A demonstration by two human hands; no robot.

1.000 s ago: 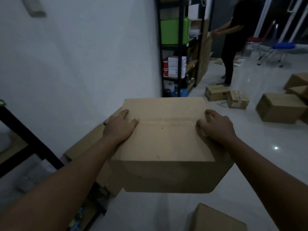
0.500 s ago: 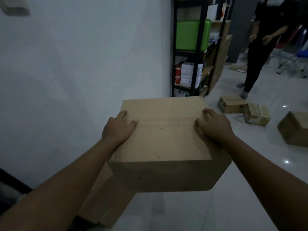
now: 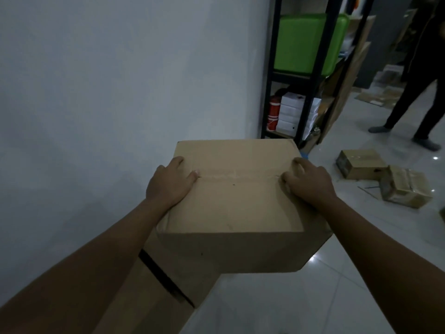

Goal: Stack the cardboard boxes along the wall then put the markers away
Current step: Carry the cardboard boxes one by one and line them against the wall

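I hold a closed brown cardboard box in front of me, its top seam running left to right. My left hand grips its left upper edge and my right hand grips its right upper edge. The box hangs above the right end of other cardboard boxes lying along the white wall at the lower left. Whether it touches them I cannot tell. No markers are in view.
A black metal shelf with a green bin and white boxes stands against the wall ahead. Two small cardboard boxes lie on the white tiled floor at right. A person in dark clothes stands at the far right.
My view has swung left and closer to the wall and shelf. The box has moved over the boxes by the wall. The person at the right has stepped further right.
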